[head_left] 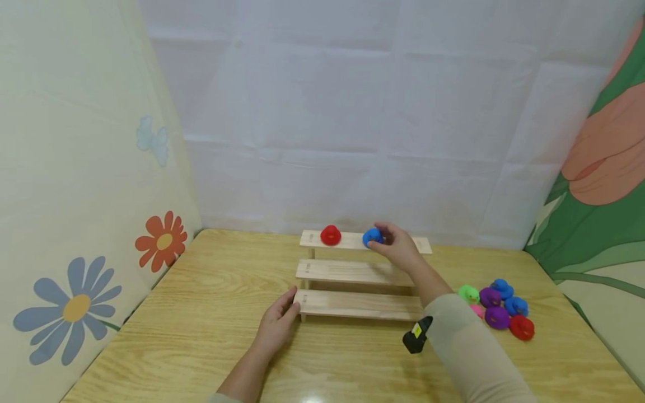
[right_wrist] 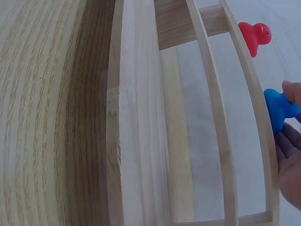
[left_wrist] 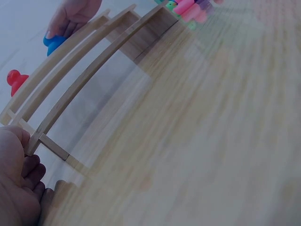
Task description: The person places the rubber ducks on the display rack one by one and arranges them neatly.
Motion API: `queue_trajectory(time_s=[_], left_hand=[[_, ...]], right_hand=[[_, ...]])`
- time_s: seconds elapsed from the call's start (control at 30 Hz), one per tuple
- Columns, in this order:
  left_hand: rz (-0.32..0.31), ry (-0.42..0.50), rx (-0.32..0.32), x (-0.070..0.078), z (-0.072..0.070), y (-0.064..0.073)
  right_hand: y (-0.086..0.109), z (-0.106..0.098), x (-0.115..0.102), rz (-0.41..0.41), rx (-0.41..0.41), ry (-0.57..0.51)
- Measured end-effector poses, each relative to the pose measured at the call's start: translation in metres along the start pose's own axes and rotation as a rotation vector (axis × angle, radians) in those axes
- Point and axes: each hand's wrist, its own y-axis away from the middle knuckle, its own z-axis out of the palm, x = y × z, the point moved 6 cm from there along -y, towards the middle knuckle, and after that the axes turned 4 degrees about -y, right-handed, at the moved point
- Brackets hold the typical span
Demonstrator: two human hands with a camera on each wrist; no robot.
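Observation:
A three-step wooden display stand (head_left: 353, 304) stands on the table. On its top step, toward the left, sits a red rubber duck (head_left: 330, 235). My right hand (head_left: 400, 249) pinches a blue rubber duck (head_left: 372, 238) between thumb and fingers at the middle of that step. In the right wrist view the blue duck (right_wrist: 280, 109) has its base right at the step's edge. My left hand (head_left: 277, 322) holds the left end of the lowest step; the left wrist view has its thumb and curled fingers around that corner.
Right of the stand, several rubber ducks lie in a cluster on the table: a green duck (head_left: 468, 294), a purple duck (head_left: 497, 318), a red duck (head_left: 522, 328), blue ones and a partly hidden pink one. A white cloth (head_left: 322, 112) hangs behind.

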Motion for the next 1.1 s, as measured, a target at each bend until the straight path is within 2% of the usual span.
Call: queue_trajectory(time_s=[0.43, 0.73, 1.1], left_hand=[[0.0, -0.014, 0.002, 0.001, 0.0, -0.001], [-0.002, -0.022, 0.004, 0.001, -0.001, 0.0], [-0.002, -0.033, 0.006, 0.0, -0.001, -0.002]], right_hand=[[0.007, -0.009, 0.007, -0.006, 0.014, -0.033], [0.017, -0.022, 0.015, -0.007, 0.064, -0.029], [0.033, -0.042, 0.026, -0.063, 0.119, 0.004]])
